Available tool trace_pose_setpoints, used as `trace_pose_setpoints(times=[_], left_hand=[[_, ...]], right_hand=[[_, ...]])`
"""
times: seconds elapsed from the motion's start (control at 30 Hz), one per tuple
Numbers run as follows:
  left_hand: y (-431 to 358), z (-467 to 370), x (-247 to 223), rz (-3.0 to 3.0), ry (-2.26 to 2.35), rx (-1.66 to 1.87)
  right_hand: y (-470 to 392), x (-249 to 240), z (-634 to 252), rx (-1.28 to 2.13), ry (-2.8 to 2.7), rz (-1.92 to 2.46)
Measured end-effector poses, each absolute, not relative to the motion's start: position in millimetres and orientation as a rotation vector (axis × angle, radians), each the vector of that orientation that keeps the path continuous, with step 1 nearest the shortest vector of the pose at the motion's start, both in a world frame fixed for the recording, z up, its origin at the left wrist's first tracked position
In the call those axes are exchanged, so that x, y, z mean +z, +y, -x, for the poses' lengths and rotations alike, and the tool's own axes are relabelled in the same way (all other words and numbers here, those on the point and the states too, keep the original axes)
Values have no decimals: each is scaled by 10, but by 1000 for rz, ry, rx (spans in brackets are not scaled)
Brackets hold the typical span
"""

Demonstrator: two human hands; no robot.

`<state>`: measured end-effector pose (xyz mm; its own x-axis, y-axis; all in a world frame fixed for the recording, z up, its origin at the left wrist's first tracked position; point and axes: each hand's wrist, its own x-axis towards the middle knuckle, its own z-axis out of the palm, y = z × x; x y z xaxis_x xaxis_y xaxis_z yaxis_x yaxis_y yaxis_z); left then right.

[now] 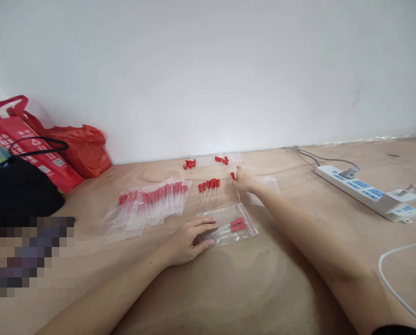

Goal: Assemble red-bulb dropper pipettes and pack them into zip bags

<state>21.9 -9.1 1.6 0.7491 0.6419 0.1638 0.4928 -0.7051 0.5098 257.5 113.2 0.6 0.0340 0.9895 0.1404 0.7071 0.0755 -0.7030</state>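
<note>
My left hand (pixel 190 239) lies on the left end of a clear zip bag (pixel 224 236), fingers stretched and thumb apart. Inside that bag are droppers with red rubber bulbs (pixel 238 224) pointing right. Farther out, my right hand (pixel 243 180) is closed on a glass dropper, whose red bulb (pixel 232 176) shows at the left of the fingers. Between my hands and slightly left, several loose droppers (pixel 213 184) lie side by side, bulbs away from me. To the left, several bagged droppers (pixel 155 197) overlap in a row.
Loose red bulbs (pixel 190 164) and more red bulbs (pixel 222 160) lie by clear bags near the wall. Another plastic bag (pixel 269 184) is under my right forearm. A power strip (pixel 363 190) with cables stands right; red bags (pixel 78 146) and a black item (pixel 19 190) sit left.
</note>
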Motion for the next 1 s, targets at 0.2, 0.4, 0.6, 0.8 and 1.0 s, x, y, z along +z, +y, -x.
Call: trace_pose_setpoints(times=[0.2, 0.4, 0.6, 0.8, 1.0], left_hand=[[-81, -215, 3, -2521, 868, 434], [-74, -217, 4, -2540, 881, 405], [-81, -215, 13, -2537, 897, 387], [-93, -222, 32, -2523, 976, 349], [-96, -218, 28, -2514, 990, 336]], right_hand=[[659, -129, -3097, 887, -1226, 1162], [227, -299, -3010, 977, -931, 1008], [80, -244, -2766, 1161, -772, 1008], [-3, -207, -2707, 1247, -884, 1050], [2, -207, -2704, 1388, -1027, 1100]])
